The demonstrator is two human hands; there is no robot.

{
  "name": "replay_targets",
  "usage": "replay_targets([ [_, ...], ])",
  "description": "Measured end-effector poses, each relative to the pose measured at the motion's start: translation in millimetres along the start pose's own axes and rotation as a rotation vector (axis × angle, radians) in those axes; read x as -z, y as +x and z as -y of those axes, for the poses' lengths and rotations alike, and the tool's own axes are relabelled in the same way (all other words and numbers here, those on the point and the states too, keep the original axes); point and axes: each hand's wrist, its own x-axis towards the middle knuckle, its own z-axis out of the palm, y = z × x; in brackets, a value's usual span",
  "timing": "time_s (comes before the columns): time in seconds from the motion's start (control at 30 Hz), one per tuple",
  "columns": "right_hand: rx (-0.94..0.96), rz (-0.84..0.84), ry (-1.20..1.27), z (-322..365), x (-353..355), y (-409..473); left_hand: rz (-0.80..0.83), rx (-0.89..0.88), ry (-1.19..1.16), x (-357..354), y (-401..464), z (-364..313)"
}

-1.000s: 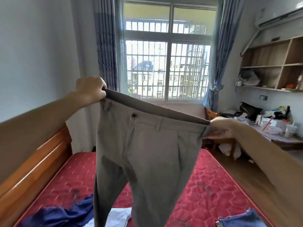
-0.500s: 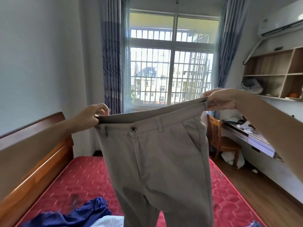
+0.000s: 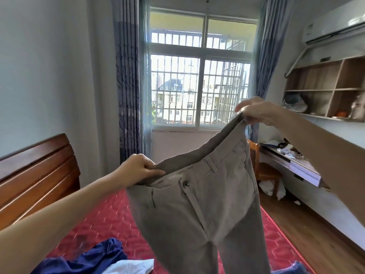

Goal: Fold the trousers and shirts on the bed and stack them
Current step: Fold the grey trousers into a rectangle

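Note:
Grey-brown trousers (image 3: 197, 210) hang in the air over the red mattress (image 3: 110, 220), front button facing me, legs running off the bottom edge. My left hand (image 3: 138, 169) pinches the waistband's left end, low. My right hand (image 3: 256, 110) grips the right end, held much higher, so the waistband slants up to the right. On the bed below lie a dark blue garment (image 3: 92, 258), a white one (image 3: 130, 266) and a bit of blue denim (image 3: 296, 268) at the bottom right.
A wooden headboard (image 3: 37, 175) lines the left. Ahead is a barred window (image 3: 199, 76) with blue curtains. To the right stand a wooden chair (image 3: 262, 169), a cluttered desk (image 3: 292, 161), wall shelves (image 3: 325, 88) and an air conditioner (image 3: 335, 24). Wooden floor runs beside the bed.
My left hand has dropped and moved inward with its end of the waistband while my right hand rose higher. The waistband, near level before, now slants steeply.

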Motion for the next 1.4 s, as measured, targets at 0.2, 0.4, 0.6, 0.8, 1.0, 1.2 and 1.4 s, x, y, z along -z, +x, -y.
replay_targets([
  [0.2,0.262,0.112,-0.641,-26,6,1,-0.357,0.158,0.087,40,29,-5],
  [0.4,0.208,0.033,-0.822,-83,-8,7,-0.51,0.062,0.347,79,47,-41],
  [0.6,0.483,0.116,-0.399,-87,4,-6,-0.414,-0.05,0.537,119,28,-22],
  [0.8,0.62,0.183,-0.596,-56,1,-8,-0.216,-0.331,0.55,143,4,5],
  [1.0,0.613,0.271,-0.768,-31,14,-5,-0.131,-0.512,0.417,165,-6,7],
  [1.2,0.554,0.367,-0.628,-17,22,-17,0.023,-0.39,0.419,184,-8,11],
  [1.4,0.601,0.404,-0.516,-20,6,-41,0.066,-0.222,0.306,182,-12,32],
])
